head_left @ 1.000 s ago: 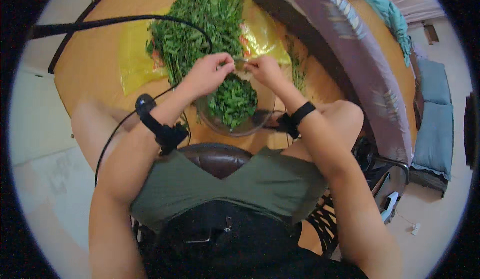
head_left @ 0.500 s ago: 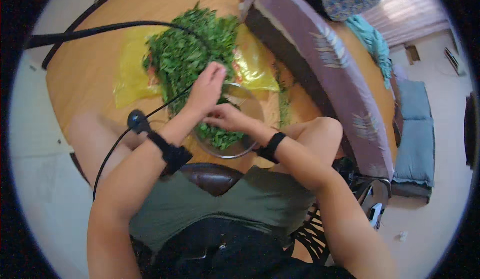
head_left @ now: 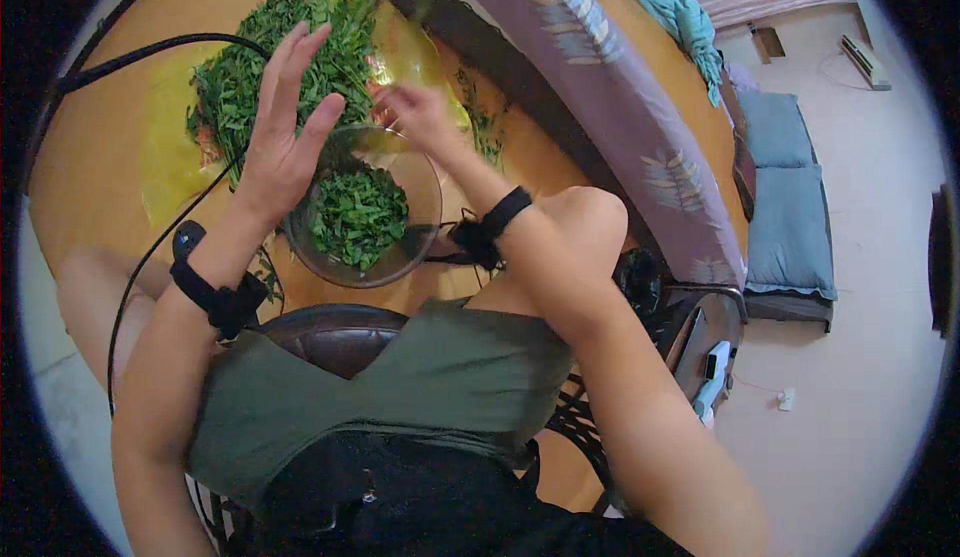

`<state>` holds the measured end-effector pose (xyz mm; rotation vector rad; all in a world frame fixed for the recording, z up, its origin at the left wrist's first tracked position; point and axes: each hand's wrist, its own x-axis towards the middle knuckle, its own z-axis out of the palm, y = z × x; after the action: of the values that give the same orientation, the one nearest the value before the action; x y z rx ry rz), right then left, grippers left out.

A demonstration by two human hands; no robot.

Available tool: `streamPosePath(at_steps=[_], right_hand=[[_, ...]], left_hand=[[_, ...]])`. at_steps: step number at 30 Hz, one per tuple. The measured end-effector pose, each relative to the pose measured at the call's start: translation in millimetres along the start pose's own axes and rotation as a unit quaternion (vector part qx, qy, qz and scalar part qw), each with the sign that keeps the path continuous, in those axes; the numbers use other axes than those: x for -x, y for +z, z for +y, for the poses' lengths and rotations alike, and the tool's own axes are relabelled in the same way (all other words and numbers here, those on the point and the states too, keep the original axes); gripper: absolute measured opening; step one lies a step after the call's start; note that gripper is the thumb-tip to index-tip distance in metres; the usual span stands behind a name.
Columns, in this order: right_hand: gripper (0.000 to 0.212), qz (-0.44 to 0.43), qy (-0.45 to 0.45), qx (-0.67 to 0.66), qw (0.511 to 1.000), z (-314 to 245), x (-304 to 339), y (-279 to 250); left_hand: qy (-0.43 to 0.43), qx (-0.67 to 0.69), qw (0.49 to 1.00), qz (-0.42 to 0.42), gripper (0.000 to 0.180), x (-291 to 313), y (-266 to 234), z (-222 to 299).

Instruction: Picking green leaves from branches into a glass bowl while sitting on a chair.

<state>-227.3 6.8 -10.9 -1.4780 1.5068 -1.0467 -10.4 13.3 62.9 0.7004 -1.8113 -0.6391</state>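
My left hand [head_left: 283, 132] is raised between the leaf pile and the bowl, with its fingers stretched out, thumb apart and nothing in it. At the bowl's far right rim, my right hand [head_left: 425, 122] is smeared by motion, its fingers pointing toward the pile. I cannot make out whether it holds anything. The clear round bowl [head_left: 430, 192] stands before me with loose green leaves [head_left: 360, 217] in it. Beyond it, a big heap of leafy green stems [head_left: 310, 42] lies on a yellow plastic bag [head_left: 165, 172].
Leaf scraps [head_left: 487, 132] lie on the wooden surface [head_left: 545, 147] right of the bowl. A long box-like piece under a mauve leaf-print cloth [head_left: 640, 87] runs along the right. Black cables [head_left: 150, 72] cross at left. Farther right are blue-grey cushions [head_left: 790, 217].
My hands have come apart: the left has lifted away and opened, the right has moved out of the bowl to its far right rim. The view has shifted, uncovering the leaves in the bowl.
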Motion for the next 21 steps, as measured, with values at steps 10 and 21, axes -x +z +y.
streamPosePath(at_steps=[10, 21], right_hand=[[0.032, 0.262, 0.112, 0.423, 0.860, 95, 31, -165], [0.026, -0.217, -0.085, 0.290, 0.928, 4, 22, -5]], left_hand=[[-0.016, -0.031, 0.997, -0.066, 0.052, 20, 16, -16], [-0.166, -0.102, 0.917, -0.348, 0.055, 82, 23, -57]])
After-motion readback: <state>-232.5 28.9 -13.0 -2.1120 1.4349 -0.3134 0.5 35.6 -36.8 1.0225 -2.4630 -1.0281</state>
